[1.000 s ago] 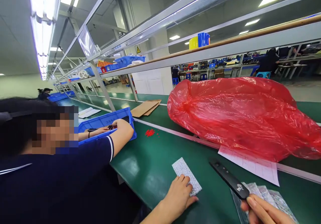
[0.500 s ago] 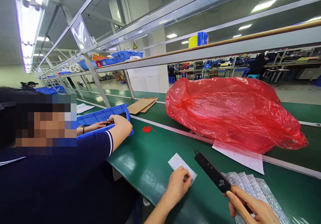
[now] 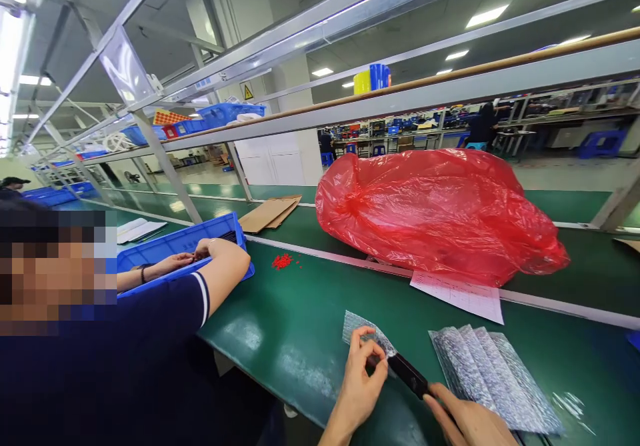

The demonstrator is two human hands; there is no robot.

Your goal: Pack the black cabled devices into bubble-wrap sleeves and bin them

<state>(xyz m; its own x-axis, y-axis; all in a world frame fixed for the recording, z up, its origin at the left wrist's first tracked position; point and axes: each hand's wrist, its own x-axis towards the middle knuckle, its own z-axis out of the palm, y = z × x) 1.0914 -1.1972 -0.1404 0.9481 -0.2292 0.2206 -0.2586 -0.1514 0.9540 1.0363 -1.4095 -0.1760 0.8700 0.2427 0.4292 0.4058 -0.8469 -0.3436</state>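
Note:
My left hand (image 3: 363, 373) pinches the near end of a small, clear bubble-wrap bag (image 3: 353, 326) above the green bench. My right hand (image 3: 467, 419) grips a slim black handheld device (image 3: 411, 374) by its near end. The device's far end is at the bag's mouth and seems to be partly inside it; my left fingers hide some of that spot. Right of the device, several more bubble-wrap bags (image 3: 490, 373) lie fanned out on the bench.
A large red plastic bag (image 3: 435, 213) lies across the back, partly over a printed sheet (image 3: 460, 296). Small red pieces (image 3: 283, 261) lie in a pile near flat cardboard (image 3: 270, 211). At left, a co-worker (image 3: 150, 339) reaches into a blue bin (image 3: 175, 236).
The black device has moved left and down to the bubble-wrap bag, which is now lifted and tilted by my left hand. My view has turned a little to the right.

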